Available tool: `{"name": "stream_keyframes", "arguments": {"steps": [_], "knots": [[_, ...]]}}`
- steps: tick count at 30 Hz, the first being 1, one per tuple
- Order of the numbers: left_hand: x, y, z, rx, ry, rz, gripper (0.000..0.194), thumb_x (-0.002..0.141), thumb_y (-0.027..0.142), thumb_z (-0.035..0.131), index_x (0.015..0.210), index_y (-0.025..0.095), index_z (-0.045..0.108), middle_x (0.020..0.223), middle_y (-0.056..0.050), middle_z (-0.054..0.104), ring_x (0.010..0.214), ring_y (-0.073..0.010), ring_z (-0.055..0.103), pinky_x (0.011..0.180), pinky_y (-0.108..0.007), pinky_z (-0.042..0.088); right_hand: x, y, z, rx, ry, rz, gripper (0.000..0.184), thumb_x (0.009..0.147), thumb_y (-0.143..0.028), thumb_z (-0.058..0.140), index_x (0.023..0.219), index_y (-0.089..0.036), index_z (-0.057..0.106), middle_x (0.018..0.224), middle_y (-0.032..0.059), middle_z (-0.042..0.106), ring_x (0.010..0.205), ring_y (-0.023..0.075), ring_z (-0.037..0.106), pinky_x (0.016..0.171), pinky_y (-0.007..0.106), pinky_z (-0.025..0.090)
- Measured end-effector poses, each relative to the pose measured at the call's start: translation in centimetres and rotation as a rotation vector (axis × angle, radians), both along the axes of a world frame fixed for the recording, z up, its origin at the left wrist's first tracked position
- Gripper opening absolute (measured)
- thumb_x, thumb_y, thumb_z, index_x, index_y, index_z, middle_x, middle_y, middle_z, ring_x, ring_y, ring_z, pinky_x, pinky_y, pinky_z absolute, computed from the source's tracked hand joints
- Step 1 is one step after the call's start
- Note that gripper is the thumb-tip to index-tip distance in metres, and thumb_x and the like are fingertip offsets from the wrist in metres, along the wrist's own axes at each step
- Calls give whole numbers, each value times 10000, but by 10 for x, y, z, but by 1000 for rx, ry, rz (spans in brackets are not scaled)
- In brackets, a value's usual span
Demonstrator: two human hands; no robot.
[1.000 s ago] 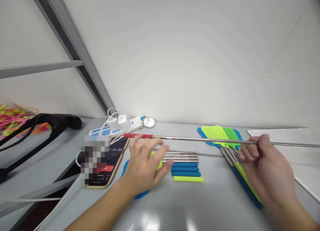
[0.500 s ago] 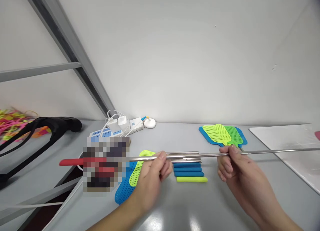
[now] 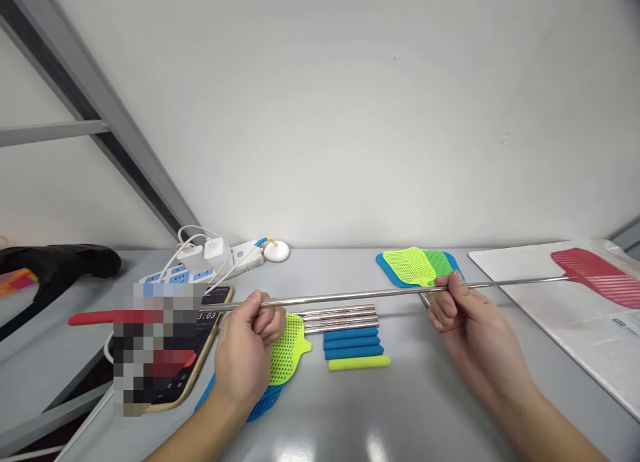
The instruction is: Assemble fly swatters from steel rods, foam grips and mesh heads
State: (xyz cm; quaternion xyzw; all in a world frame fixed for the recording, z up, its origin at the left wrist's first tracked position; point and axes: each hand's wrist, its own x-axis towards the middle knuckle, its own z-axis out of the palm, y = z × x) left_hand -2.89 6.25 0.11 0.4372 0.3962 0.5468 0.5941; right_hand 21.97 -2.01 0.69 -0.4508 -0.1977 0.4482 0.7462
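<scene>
A long fly swatter (image 3: 350, 296) stretches sideways across the view, with a red handle at the left, a thin metal rod, and a red paddle at the right. My left hand (image 3: 245, 355) grips the rod toward the handle end. Toward the paddle end, my right hand (image 3: 463, 315) pinches the thinner part of the rod. Under and beside my left hand lie a yellow-green swatter head (image 3: 289, 352) and blue ones, partly covered. Between my hands on the table are several metal rods (image 3: 340, 319), blue handles (image 3: 353, 343) and one yellow-green handle (image 3: 359, 363).
Assembled-looking swatter heads (image 3: 409, 265) in yellow-green, green and blue lie at the back. A white plastic-wrapped board (image 3: 540, 309) is at right. At left are a phone (image 3: 203, 355), partly blurred out, a power strip (image 3: 175, 275) with chargers, and a black strap-like object (image 3: 60, 269).
My left hand has slid left along the rod toward the handle, while the right stays near its place. The red paddle has come fully into view as the camera turned right.
</scene>
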Motion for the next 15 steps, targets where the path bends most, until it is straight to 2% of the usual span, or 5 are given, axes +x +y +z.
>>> {"name": "stream_keyframes", "arguments": {"steps": [3,6,9,15], "knots": [[0,7,2,-99,-207,99,431,863,336,497,523,209,265,464,67,192,424,-92,193,417,-265,211,4,6,-5,30,24,-39,229,805,-388,733,801,-168,673,572,-51,394,524,76,351,450,183,391],[-6,14,8,-135,-307,207,418,823,318,527,529,202,254,461,71,191,407,-84,175,404,-259,203,14,11,-6,73,63,-114,214,812,-373,732,799,-173,656,577,-59,384,530,74,346,460,184,386],[-12,19,16,-98,-332,257,407,810,307,527,536,196,247,474,68,197,410,-81,176,409,-253,217,23,11,-2,127,42,-168,208,831,-370,714,790,-180,640,578,-59,392,537,78,358,475,194,395],[-11,16,22,-51,-311,257,381,813,285,516,545,187,264,497,62,225,420,-74,197,412,-245,211,23,5,7,150,-16,-161,229,842,-404,696,783,-193,630,584,-51,433,539,84,392,483,202,394]]}}
